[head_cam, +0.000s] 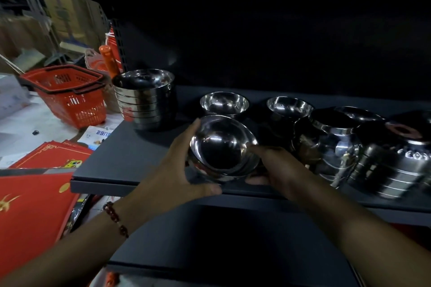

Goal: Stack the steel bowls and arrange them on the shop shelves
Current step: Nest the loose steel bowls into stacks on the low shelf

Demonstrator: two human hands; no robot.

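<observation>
We are partway: one tall stack [145, 100] stands on the shelf [121, 158] at ten o'clock, our left hand [184, 165] and right hand [277, 165] clasp a small tilted stack [224, 149] near its front edge, and two single bowls [224, 103] at twelve o'clock remain unstacked.

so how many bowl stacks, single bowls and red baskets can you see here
Upright bowl stacks: 1, the tall stack
Held bowl stacks: 1, in both hands
Tipped bowl stacks, blurred: 2
Single bowls: 2
Red baskets: 1
Total: 7

Dark shelf [130, 154] with steel bowls [145, 98]
</observation>
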